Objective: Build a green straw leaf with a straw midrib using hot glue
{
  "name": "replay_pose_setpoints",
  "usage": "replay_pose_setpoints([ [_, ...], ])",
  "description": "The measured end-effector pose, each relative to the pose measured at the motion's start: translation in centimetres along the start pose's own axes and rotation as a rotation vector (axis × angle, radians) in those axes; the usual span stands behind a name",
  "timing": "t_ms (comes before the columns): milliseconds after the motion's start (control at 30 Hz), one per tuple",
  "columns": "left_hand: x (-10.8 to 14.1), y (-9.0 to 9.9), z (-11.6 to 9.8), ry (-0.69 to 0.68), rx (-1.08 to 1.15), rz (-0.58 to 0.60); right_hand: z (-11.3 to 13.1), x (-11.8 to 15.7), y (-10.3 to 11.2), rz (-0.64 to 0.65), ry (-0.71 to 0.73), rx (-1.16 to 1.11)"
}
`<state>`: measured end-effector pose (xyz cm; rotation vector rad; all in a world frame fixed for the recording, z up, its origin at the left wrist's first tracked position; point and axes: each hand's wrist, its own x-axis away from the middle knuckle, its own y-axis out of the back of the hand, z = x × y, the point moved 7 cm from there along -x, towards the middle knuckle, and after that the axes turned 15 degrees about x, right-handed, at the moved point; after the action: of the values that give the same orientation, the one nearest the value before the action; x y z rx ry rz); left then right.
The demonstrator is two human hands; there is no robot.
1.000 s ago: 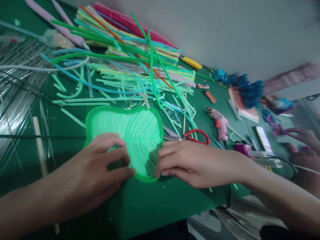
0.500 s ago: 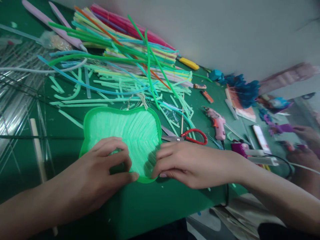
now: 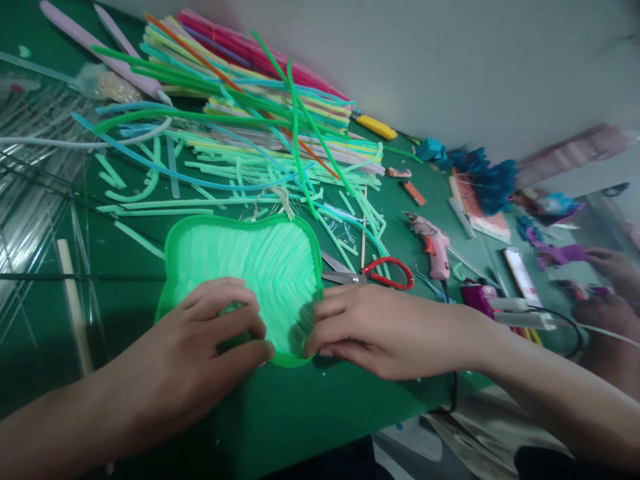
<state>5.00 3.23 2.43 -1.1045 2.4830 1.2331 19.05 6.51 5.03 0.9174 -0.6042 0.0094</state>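
Ribbed green panel (image 3: 280, 273) (wavy-rimmed): right hand (image 3: 363, 330) pinches its edge; left hand (image 3: 200, 347) curls against it, grip unclear.

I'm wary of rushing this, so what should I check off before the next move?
1. Right grip on the rim: ok; closed at the green piece's near right corner.
2. Left grip firm: cannot tell; thumb at the near edge, fingers curled over the pale surface.
3. Piece flat on the table: cannot tell; its underside is hidden.
4. Scissors well clear: not ok; blades lie close beside the right edge.
5. Glue gun clear: ok; it lies apart, beyond the scissors.
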Motion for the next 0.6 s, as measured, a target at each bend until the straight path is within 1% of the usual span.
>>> replay_pose_setpoints([
  [100, -0.2, 0.0, 0.0, 0.004, -0.009, 0.002, -0.1, 0.3, -0.1, 0.0, -0.027, 0.001],
  [167, -0.3, -0.1, -0.1, 0.01, -0.004, 0.009, -0.3, 0.8, -0.1, -0.023, -0.065, 0.005],
  [267, -0.4, -0.2, -0.1, 0.065, 0.023, 0.004, -0.6, 1.6, 0.0, -0.081, -0.12, 0.009],
  [367, -0.5, -0.1, 0.0, 0.112, 0.048, -0.012, -0.6, 2.7, -0.1, -0.111, -0.147, -0.006],
  [467, -0.5, -0.1, 0.2, 0.12, 0.039, 0.004, -0.8, 3.8, -0.7, -0.127, -0.192, -0.033],
  [567, -0.5, -0.4, 0.2, 0.079, 0.012, 0.062, -1.1, 5.0, -1.7, -0.137, -0.269, -0.058],
  [600, -0.4, -0.5, 0.2, 0.072, 0.004, 0.066, -1.1, 5.3, -2.2, -0.138, -0.288, -0.073],
])
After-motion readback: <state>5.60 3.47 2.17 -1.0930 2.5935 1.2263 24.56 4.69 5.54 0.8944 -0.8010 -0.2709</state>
